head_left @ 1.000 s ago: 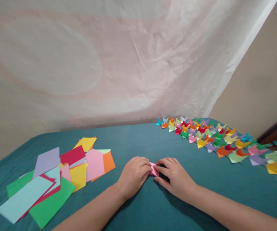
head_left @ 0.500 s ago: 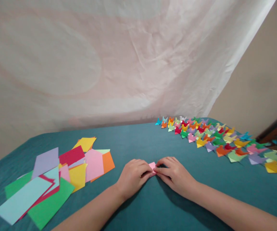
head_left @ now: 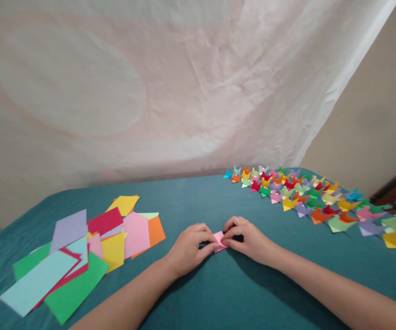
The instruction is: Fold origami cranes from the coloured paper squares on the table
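Note:
A small folded piece of pink paper [head_left: 220, 240] is held between my two hands, low over the teal cloth on the table. My left hand [head_left: 193, 247] pinches its left edge between thumb and fingers. From the other side my right hand [head_left: 248, 239] grips the right part of the paper with thumb and forefinger, the other fingers curled. The fingertips hide parts of the folds.
At the left lies a loose pile of coloured paper sheets [head_left: 136, 236]. Rows of small folded paper birds [head_left: 301, 192] stand along the right and far right. A pale hanging cloth [head_left: 184, 91] closes off the back of the teal-covered table [head_left: 198, 293].
The right fingers have shifted slightly on the pink paper, and more of it shows between my hands. The whole view has moved a little.

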Demonstrator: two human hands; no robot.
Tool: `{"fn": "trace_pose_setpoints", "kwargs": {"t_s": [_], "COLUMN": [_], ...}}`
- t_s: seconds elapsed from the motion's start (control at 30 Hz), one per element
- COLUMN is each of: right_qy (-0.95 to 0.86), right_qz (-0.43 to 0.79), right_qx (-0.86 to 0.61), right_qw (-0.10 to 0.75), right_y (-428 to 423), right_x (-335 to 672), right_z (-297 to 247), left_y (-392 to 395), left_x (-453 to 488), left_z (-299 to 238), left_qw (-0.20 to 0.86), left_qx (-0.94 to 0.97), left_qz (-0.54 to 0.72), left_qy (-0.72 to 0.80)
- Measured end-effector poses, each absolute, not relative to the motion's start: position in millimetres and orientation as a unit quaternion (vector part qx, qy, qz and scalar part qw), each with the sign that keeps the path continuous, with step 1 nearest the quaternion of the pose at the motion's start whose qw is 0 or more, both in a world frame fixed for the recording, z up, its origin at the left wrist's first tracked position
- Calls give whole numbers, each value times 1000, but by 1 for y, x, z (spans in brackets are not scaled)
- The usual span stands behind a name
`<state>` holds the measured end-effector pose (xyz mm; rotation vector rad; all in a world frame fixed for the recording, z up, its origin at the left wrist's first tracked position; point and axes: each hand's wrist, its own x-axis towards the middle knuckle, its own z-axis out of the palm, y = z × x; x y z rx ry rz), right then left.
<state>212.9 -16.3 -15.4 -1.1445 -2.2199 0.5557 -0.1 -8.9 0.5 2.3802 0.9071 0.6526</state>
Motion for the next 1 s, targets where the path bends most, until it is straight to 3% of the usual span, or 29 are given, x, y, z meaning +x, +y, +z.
{"fn": "trace_pose_setpoints", "kwargs": {"t_s": [1.0], "right_qy": [-854], "right_qz": [244], "right_qx": [-389], "right_qw": [245], "right_y": [-16], "right_x": [225], "right_z": [-7], "left_y": [-10], "left_x": [11], "left_z": [-8], "left_qw": [233], "left_qx": [840], "left_qz": [276], "left_qy": [405]}}
